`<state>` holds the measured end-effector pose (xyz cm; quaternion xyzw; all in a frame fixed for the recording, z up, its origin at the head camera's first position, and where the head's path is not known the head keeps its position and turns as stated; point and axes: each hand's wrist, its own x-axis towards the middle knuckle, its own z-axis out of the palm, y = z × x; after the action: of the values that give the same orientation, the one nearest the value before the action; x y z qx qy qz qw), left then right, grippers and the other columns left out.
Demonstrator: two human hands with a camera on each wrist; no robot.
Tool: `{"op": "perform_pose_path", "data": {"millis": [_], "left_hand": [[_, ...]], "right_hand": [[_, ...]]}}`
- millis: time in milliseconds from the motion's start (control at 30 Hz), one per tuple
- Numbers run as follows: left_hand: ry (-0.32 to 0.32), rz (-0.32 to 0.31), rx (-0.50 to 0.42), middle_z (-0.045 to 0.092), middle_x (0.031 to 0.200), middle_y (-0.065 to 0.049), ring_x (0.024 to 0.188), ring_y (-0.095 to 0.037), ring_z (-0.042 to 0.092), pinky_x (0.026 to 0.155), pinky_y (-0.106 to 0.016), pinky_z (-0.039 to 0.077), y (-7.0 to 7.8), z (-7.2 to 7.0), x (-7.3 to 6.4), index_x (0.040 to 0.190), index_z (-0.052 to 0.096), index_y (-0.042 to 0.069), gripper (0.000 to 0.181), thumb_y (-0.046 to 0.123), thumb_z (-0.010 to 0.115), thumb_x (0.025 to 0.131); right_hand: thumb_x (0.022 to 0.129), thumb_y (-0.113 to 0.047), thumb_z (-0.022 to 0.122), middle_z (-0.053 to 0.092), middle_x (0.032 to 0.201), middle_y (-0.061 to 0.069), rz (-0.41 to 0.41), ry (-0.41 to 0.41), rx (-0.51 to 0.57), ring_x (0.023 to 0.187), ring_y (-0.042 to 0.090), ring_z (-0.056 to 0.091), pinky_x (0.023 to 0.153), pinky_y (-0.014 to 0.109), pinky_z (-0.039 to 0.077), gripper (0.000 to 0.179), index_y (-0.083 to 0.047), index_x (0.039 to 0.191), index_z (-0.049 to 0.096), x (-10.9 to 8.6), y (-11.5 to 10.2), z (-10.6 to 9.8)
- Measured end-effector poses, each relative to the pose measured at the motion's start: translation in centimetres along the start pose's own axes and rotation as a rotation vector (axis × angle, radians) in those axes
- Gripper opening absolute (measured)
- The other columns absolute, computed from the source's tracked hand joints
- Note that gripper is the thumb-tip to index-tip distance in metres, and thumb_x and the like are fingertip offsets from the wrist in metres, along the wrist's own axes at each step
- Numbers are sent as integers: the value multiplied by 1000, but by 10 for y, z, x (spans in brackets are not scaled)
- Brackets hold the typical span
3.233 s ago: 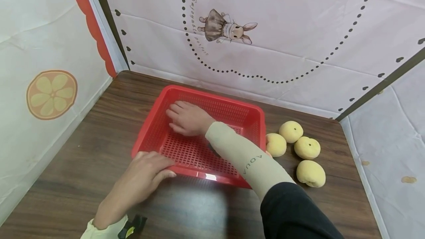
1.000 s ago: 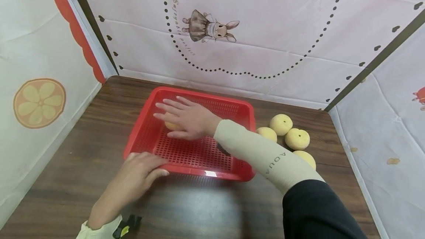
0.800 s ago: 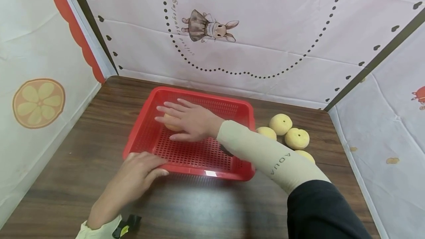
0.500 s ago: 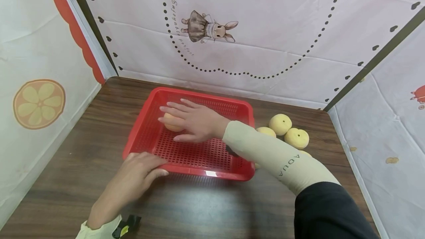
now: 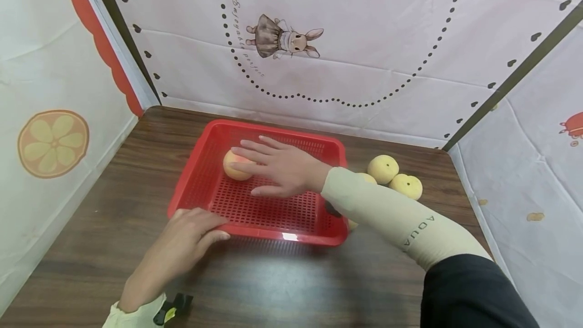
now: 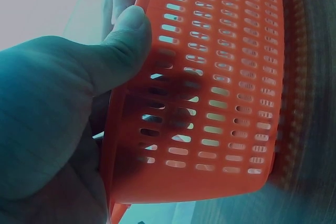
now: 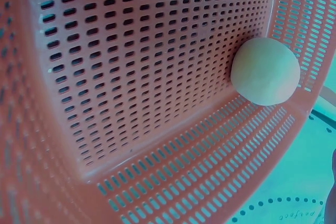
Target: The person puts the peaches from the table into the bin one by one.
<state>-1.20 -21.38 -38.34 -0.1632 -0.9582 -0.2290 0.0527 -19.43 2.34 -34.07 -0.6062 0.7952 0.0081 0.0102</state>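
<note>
A red perforated plastic basket [image 5: 268,233] sits on the wooden table. My left hand [image 5: 191,239] grips its near left rim; in the left wrist view the thumb [image 6: 126,40] presses the outer wall and the fingers go over to the other side. One yellow-pink peach [image 5: 233,168] lies inside, by the far left corner. Over the basket, my right hand [image 5: 289,168] is spread with straight fingers, which overlap part of that peach in the head view. The right wrist view shows the peach [image 7: 265,72] resting against the basket walls, with no fingers around it.
Right of the basket lie yellow peaches [image 5: 383,168], some partly hidden behind the right sleeve [image 5: 401,216]. A printed white cloth [image 5: 364,54] hangs behind the table, with more cloth at both sides. Dark brown tabletop [image 5: 273,287] extends in front of the basket.
My right hand, earlier lower in the basket with bent fingers, has spread and drawn back to the right, uncovering the peach. The left hand keeps its grip on the rim. The head view has shifted slightly.
</note>
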Motion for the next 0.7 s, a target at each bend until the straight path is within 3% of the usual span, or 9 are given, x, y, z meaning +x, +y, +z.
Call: {"op": "perform_pose_path", "data": {"millis": [267,700], "left_hand": [[-14,-8,-9,79,105,9,100,-17,70,89,-45,43,1,1,1,110,79,26,24,31,83,87],[10,4,-5,79,104,9,99,-17,70,88,-44,42,0,3,2,109,80,26,24,30,84,86]], "right_hand": [[104,-67,39,9,178,-2,-5,3,-26,166,18,-2,133,42,-2,77,-31,168,15,-20,1,-3],[104,-69,34,9,178,-6,19,-6,-47,166,19,0,133,45,1,75,-34,167,15,-48,4,-12]]}}
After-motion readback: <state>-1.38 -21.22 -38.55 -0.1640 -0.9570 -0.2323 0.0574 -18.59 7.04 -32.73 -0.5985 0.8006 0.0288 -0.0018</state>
